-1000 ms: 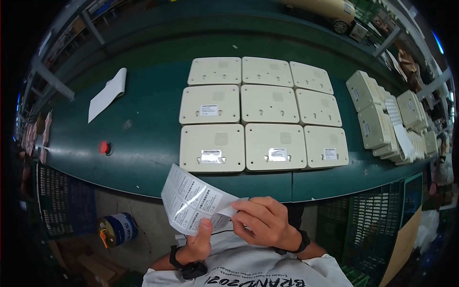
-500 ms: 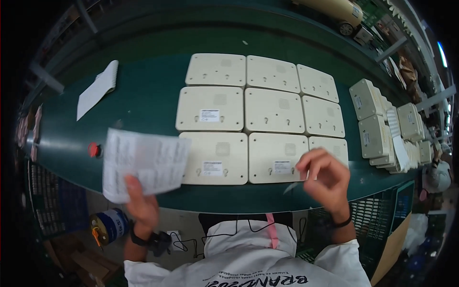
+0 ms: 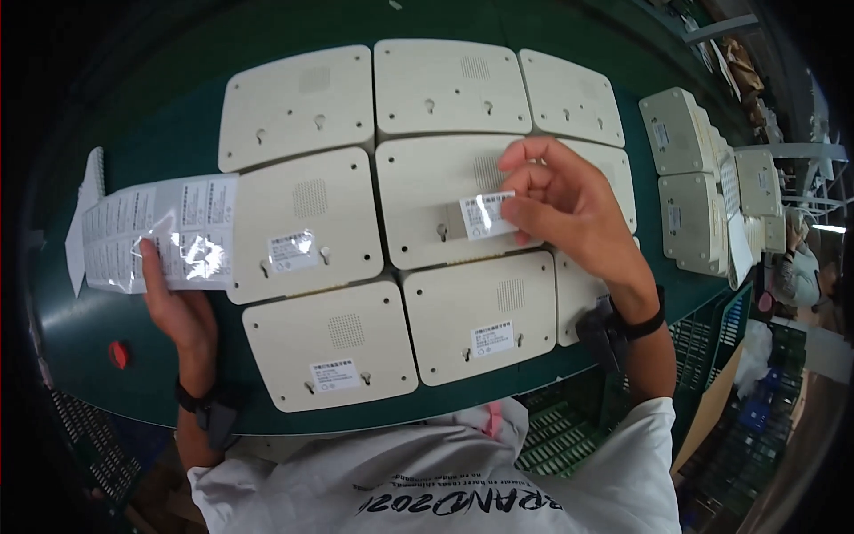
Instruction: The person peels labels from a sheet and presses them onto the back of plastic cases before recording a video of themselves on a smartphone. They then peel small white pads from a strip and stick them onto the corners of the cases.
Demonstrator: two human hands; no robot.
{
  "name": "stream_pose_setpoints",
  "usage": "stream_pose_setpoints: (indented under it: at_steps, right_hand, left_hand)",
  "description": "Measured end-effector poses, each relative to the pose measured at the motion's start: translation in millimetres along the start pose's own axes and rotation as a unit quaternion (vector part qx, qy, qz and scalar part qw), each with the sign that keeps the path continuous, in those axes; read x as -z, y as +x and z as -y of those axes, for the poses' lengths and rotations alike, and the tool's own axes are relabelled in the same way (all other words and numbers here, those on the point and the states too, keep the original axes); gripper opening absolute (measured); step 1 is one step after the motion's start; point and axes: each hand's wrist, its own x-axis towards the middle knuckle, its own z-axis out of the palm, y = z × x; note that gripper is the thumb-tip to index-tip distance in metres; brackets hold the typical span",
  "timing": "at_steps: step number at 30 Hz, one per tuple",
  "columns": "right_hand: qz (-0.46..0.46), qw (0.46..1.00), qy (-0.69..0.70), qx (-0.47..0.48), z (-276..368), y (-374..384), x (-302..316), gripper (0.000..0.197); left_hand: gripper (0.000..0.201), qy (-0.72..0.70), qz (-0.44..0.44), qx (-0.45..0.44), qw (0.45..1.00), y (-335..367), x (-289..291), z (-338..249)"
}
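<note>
My right hand (image 3: 569, 205) pinches one edge of a small white label (image 3: 486, 216). The label hangs over the middle unit of a three-by-three layout of cream plastic housings (image 3: 418, 169); I cannot tell whether it touches the surface. In my left hand (image 3: 178, 303) is a glossy sheet of printed labels (image 3: 169, 231), gripped with the thumb on top, beside the left edge of the layout. Labels like this one sit on the left middle housing (image 3: 342, 214) and on the near left housing (image 3: 329, 329) and near middle housing (image 3: 485, 298). The far row shows none.
Stacks of the same housings (image 3: 685, 218) stand at the right end of the green table (image 3: 178, 383). A white notepad (image 3: 87, 209) lies at the left, partly under the sheet. A red round object (image 3: 118, 354) rests near the front left. Green crates (image 3: 569, 440) stand below the front edge.
My right hand has moved forward with the label, from the near row to the middle housing. The label sheet has moved left with my left hand. My view has shifted closer over the housings.
</note>
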Motion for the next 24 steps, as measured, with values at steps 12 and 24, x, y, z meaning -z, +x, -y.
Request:
stream_pose_setpoints:
  at_steps: [12,24]
  right_hand:
    - [-0.018,0.998,0.04,0.046,-17,-4,5,0.012]
    - [-0.01,0.999,-0.004,0.044,-9,0,-1,0.011]
  left_hand:
    - [0.048,0.039,-0.004,-0.002,0.999,3,-13,13]
    - [0.047,0.017,0.003,0.024,1.0,-4,-14,10]
